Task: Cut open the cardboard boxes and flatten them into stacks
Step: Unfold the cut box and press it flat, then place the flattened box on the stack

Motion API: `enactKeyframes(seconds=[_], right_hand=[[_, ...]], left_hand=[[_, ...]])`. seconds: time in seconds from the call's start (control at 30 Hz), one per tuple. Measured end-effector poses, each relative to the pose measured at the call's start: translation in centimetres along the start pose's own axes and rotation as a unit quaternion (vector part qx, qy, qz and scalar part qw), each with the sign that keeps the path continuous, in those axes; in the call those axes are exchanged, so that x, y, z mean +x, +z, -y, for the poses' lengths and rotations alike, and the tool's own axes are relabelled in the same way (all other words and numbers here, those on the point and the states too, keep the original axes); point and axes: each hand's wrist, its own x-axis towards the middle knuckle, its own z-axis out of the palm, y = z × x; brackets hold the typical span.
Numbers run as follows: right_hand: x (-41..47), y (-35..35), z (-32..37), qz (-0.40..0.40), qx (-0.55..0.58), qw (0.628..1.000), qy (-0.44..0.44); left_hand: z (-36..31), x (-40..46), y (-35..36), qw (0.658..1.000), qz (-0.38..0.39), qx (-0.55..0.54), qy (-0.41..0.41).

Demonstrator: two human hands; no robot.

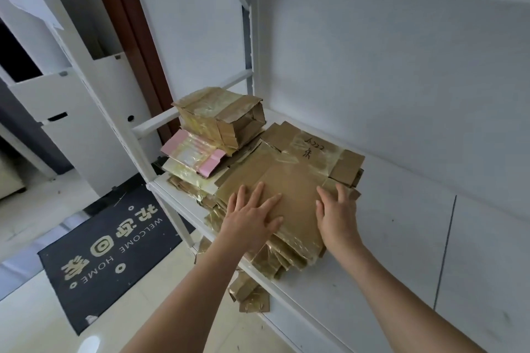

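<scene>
- on the white shelf (329,289), left hand (250,221) and right hand (338,216) press the flattened cardboard stack (289,189), fingers spread flat, gripping nothing.
- stacking step; next, probably flatten the half-open box (226,117).

A white shelf (358,281) holds a stack of flat brown boxes (289,180), and part of it sticks out over the front edge. Behind it on the shelf is another pile (195,160) with a half-open box (226,117) on top.
</scene>
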Motion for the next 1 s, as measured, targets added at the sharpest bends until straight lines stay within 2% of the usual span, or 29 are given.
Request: enactKeyframes(seconds=[0.17, 0.27, 0.37, 0.5, 0.6, 0.67, 0.8, 1.0], right_hand=[[0.6, -1.2, -0.6, 0.078, -0.085, 0.993, 0.012], [0.9, -2.6, -1.1, 0.137, -0.061, 0.989, 0.005], [1.0, -4.4, -1.2, 0.166, -0.034, 0.985, -0.013], [-0.1, -7.3, -2.0, 0.059, -0.096, 0.992, -0.055], [-1.7, -10.0, -3.3, -0.018, -0.151, 0.986, -0.073], [-3.3, -12.0, -5.0, -0.047, -0.171, 0.982, -0.068], [-7.6, -15.9, -10.0, -0.130, -0.189, 0.973, -0.038], [-16.1, -21.3, -20.0, -0.169, -0.240, 0.955, 0.035]], left_hand=[[0.1, 0.9, 0.1, 0.998, 0.065, 0.011, -0.015], [-0.3, 1.2, -1.1, 0.995, 0.090, 0.024, -0.023], [-1.3, 1.2, -3.4, 0.995, 0.063, 0.068, -0.025], [-4.9, 0.1, -6.9, 0.983, -0.078, 0.161, -0.035], [-8.5, -1.0, -8.1, 0.981, -0.158, 0.105, 0.044], [-11.4, -1.8, -8.3, 0.976, -0.171, 0.088, 0.102], [-18.0, -3.0, -7.0, 0.971, -0.160, 0.078, 0.160], [-30.7, -5.4, -2.4, 0.952, -0.150, 0.087, 0.251]])
